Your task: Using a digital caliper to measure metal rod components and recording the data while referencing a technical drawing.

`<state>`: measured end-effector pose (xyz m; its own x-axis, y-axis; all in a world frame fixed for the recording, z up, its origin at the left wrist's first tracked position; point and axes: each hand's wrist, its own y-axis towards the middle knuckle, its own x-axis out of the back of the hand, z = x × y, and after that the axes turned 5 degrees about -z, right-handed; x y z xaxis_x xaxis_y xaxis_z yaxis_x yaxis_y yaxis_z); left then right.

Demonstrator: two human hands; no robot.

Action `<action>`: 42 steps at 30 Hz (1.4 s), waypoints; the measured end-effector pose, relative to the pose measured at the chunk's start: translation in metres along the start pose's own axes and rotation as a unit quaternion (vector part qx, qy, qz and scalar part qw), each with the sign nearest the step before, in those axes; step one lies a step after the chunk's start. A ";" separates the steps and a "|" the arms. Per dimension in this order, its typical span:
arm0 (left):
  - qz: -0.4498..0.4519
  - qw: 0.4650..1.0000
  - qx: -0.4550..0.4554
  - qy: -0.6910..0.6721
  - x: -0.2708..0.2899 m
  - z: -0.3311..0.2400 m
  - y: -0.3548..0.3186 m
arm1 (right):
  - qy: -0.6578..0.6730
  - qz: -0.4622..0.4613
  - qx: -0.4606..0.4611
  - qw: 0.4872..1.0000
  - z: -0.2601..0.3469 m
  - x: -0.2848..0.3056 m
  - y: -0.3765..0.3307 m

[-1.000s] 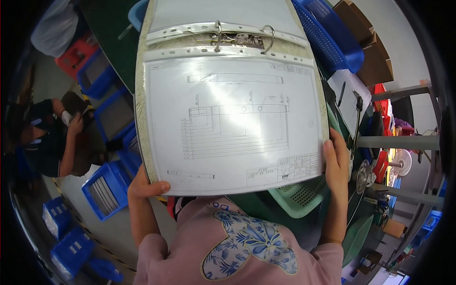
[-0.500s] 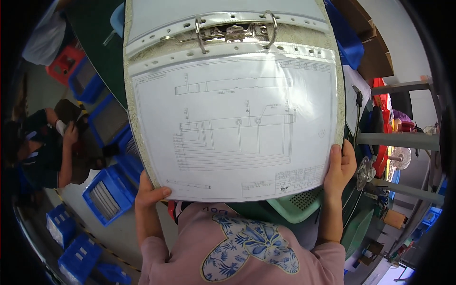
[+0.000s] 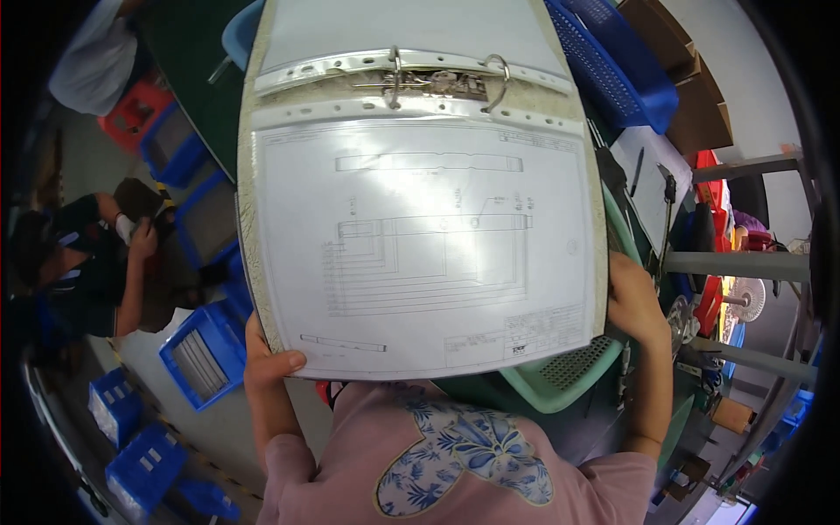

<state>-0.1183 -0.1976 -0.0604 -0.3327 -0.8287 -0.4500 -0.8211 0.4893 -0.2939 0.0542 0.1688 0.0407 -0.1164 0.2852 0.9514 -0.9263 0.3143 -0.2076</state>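
An open ring binder (image 3: pixel 248 219) faces me, tilted up in front of my chest. A technical drawing of a long slim part (image 3: pixel 420 254) lies on it in a clear punched sleeve. Two metal rings (image 3: pixel 497 83) run through the sleeve holes above it. My left hand (image 3: pixel 269 360) grips the lower left corner, thumb on top of the sleeve and fingers underneath. At the right edge, my right hand (image 3: pixel 639 302) is against the binder; its fingertips are hidden behind it, and its thumb does not show on the page.
A green perforated basket (image 3: pixel 560 385) sits under the binder's lower right, and a blue basket (image 3: pixel 612 70) at the far right. Blue crates (image 3: pixel 206 354) stand on the floor at left, near a seated person (image 3: pixel 87 271). Metal shelving (image 3: pixel 744 262) rises at right.
My right thumb has come off the page, and that hand has shifted to the binder's outer edge. The binder has moved slightly left in view. My left hand keeps its grip.
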 end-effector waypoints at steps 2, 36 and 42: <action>-0.001 1.000 -0.001 0.016 0.002 -0.008 -0.001 | 0.000 -0.002 0.023 1.000 0.004 -0.007 -0.003; 0.241 0.942 -0.156 0.172 -0.171 -0.033 -0.009 | 0.209 -0.340 0.120 0.909 0.067 0.028 -0.055; 0.251 0.950 -0.148 0.114 -0.168 -0.025 -0.005 | 0.259 -0.327 0.131 0.899 0.069 0.023 -0.050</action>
<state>-0.0695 -0.0673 0.0380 -0.7809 -0.5647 -0.2670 -0.6155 0.7686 0.1746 0.0734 0.0972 0.0882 0.6039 0.5218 0.6025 -0.7963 0.3629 0.4839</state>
